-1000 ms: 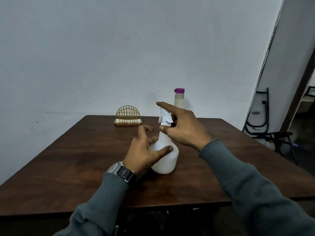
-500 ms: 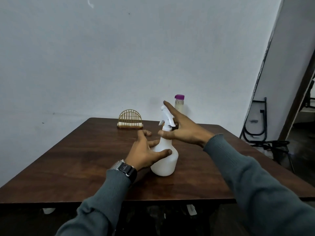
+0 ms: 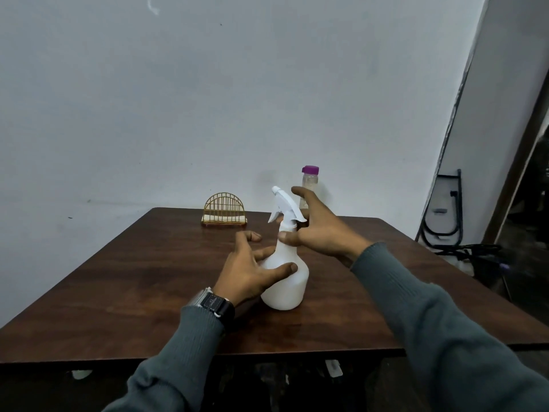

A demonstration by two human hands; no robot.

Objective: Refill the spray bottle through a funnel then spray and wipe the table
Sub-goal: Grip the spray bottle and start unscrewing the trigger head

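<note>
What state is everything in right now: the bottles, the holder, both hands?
White plastic spray bottle: upright on the dark wooden table, trigger head on.
Clear bottle with purple cap: upright, capped.
Gold wire napkin holder: upright at the table's far edge.
Left hand: holds the spray bottle's body, thumb across its front.
Right hand: thumb on the bottle's neck, grip unclear.

White spray bottle (image 3: 287,285), brown table (image 3: 118,278)

The desk (image 3: 133,286) is dark wood, smooth with a low sheen. The sprayer (image 3: 286,289) is matt white plastic. At 12 o'clock the rack (image 3: 223,214) is thin gold metal wire; at 1 o'clock the bottle (image 3: 310,185) is clear plastic, its cap (image 3: 310,168) purple plastic. The sleeves (image 3: 445,337) are grey ribbed knit.
</note>
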